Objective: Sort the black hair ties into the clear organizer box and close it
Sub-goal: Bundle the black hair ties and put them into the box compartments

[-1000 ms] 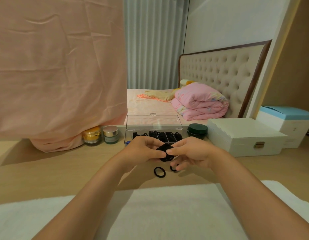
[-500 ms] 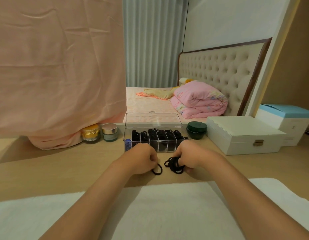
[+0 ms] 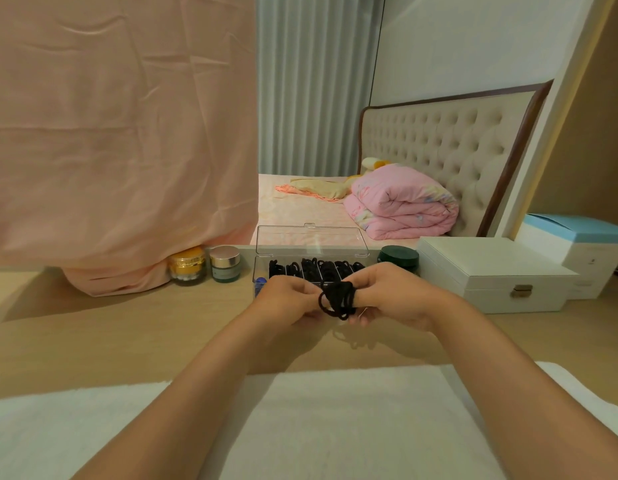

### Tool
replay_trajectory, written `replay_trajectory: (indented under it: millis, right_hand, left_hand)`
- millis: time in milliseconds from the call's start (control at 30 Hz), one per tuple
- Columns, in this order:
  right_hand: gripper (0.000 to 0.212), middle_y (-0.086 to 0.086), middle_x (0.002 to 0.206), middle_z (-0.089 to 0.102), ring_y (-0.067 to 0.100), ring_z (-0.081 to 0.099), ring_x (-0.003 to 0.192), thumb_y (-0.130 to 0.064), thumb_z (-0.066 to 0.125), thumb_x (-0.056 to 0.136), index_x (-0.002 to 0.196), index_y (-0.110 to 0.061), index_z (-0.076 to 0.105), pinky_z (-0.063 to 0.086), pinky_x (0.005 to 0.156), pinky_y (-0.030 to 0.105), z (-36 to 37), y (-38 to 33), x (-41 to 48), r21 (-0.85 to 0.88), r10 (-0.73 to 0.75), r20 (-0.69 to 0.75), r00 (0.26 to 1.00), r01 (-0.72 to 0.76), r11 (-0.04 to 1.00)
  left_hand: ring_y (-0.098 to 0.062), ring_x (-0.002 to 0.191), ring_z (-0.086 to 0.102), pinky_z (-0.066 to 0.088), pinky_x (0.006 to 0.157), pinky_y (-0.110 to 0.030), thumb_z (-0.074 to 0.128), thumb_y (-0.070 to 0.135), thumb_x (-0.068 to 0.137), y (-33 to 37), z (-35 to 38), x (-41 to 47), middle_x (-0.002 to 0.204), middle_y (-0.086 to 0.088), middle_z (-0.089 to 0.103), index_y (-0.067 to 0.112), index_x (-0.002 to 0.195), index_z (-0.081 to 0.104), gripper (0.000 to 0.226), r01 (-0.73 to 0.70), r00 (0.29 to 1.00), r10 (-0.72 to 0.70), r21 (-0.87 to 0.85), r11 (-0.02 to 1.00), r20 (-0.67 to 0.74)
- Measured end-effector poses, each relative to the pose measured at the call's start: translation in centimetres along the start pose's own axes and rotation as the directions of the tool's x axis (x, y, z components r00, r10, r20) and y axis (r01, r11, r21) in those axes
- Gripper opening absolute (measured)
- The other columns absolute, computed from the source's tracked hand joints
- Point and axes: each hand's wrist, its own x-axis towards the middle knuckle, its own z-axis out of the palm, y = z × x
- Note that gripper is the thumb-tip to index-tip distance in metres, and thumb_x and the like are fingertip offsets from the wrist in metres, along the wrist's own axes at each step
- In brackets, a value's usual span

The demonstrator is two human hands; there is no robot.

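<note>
A bunch of black hair ties [image 3: 337,297] hangs between my two hands, lifted just above the wooden table. My right hand [image 3: 390,296] has the bunch looped over its fingers. My left hand [image 3: 290,299] pinches the bunch's left side with curled fingers. Right behind my hands stands the clear organizer box [image 3: 262,268], its lid [image 3: 311,239] raised upright. Its compartments hold several black hair ties [image 3: 311,266]. My hands hide the box's front edge.
A gold jar [image 3: 188,265] and a silver-lidded jar [image 3: 225,263] stand left of the box, below a hanging pink cloth [image 3: 120,133]. A dark green round tin [image 3: 399,258] and a white latched case [image 3: 491,271] sit to its right. A white towel [image 3: 352,420] covers the near edge.
Both hands dropped to the table and picked up the loose ties lying there, then rose again. No loose tie lies on the table now; the bunch is held between both hands.
</note>
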Motion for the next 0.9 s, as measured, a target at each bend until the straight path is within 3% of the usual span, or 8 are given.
replay_trajectory:
  millis: [133,267,333,433,533,633,767,900]
  right_hand:
    - [0.009,0.015,0.082,0.074,0.017,0.065,0.062,-0.002,0.067,0.094,0.098,-0.003,0.076,0.055,0.055,0.025,0.2,0.0,0.1,0.072,0.029,-0.062,0.998,-0.025,0.997]
    - [0.013,0.014,0.078,0.075,0.016,0.067,0.057,0.001,0.066,0.092,0.094,-0.008,0.074,0.058,0.057,0.027,0.3,-0.1,0.1,-0.011,0.036,-0.185,0.982,-0.039,0.999]
    - [0.012,0.013,0.079,0.076,0.016,0.068,0.055,-0.002,0.069,0.09,0.093,-0.012,0.072,0.059,0.057,0.028,0.4,-0.3,0.1,-0.018,0.038,-0.226,0.973,-0.043,0.999]
    - [0.011,0.007,0.08,0.078,0.017,0.068,0.058,-0.011,0.077,0.087,0.09,-0.021,0.073,0.061,0.062,0.031,0.0,-0.2,0.2,-0.032,0.036,-0.226,0.974,-0.045,0.998]
    - [0.017,0.005,0.095,0.08,0.02,0.072,0.076,-0.022,0.079,0.088,0.104,-0.019,0.079,0.06,0.068,0.031,-1.2,0.3,0.1,-0.019,0.063,-0.122,0.991,-0.066,0.998]
    - [0.019,0.008,0.103,0.079,0.025,0.075,0.094,-0.019,0.074,0.092,0.11,-0.014,0.078,0.061,0.068,0.032,-2.4,0.5,0.3,0.05,0.07,-0.071,0.995,-0.067,0.997]
    - [0.022,0.018,0.096,0.077,0.023,0.076,0.079,-0.01,0.07,0.094,0.114,0.001,0.071,0.061,0.06,0.027,-4.7,-0.2,1.0,0.169,0.058,-0.172,0.983,-0.028,0.985]
    - [0.027,0.022,0.096,0.077,0.025,0.076,0.076,-0.01,0.073,0.091,0.116,0.002,0.07,0.059,0.057,0.025,-7.7,-0.6,2.7,0.166,0.087,-0.292,0.952,-0.039,0.985]
  left_hand:
    - [-0.016,0.079,0.073,0.062,0.077,-0.026,0.066,0.007,0.094,0.9,-0.2,-0.1,0.094,-0.017,0.076,0.003,0.099,0.075,0.012,0.091,0.981,-0.038,-0.283,0.955,0.19]
    - [-0.024,0.09,0.074,0.061,0.086,-0.035,0.061,0.019,0.099,1.5,-0.2,-0.3,0.099,-0.017,0.076,-0.002,0.108,0.071,0.025,0.12,0.978,-0.037,-0.408,0.905,0.205]
    - [-0.029,0.1,0.074,0.058,0.094,-0.038,0.072,0.019,0.091,1.6,0.0,-0.3,0.103,-0.016,0.077,0.0,0.11,0.072,0.026,0.069,0.981,-0.007,-0.313,0.947,0.195]
    - [-0.029,0.098,0.075,0.06,0.09,-0.034,0.075,0.003,0.086,1.6,0.3,-0.2,0.101,-0.016,0.077,0.002,0.107,0.072,0.022,0.028,0.993,0.002,-0.252,0.967,0.117]
    - [-0.028,0.097,0.075,0.061,0.084,-0.029,0.07,-0.002,0.089,2.1,0.5,0.0,0.103,-0.018,0.077,0.0,0.108,0.072,0.02,0.032,0.988,0.013,-0.288,0.957,0.152]
    - [-0.023,0.094,0.076,0.061,0.079,-0.024,0.066,-0.003,0.091,3.4,0.7,0.9,0.102,-0.014,0.077,0.002,0.106,0.073,0.017,0.052,0.976,0.012,-0.282,0.958,0.218]
    - [-0.019,0.092,0.075,0.061,0.08,-0.026,0.068,0.003,0.092,6.0,1.4,3.0,0.106,-0.016,0.076,0.005,0.113,0.071,0.021,0.011,0.981,0.029,-0.203,0.979,0.192]
    - [-0.018,0.091,0.074,0.061,0.087,-0.033,0.07,0.021,0.093,7.4,2.2,6.2,0.099,-0.005,0.076,0.015,0.122,0.068,0.03,-0.162,0.985,0.155,0.092,0.983,0.081]
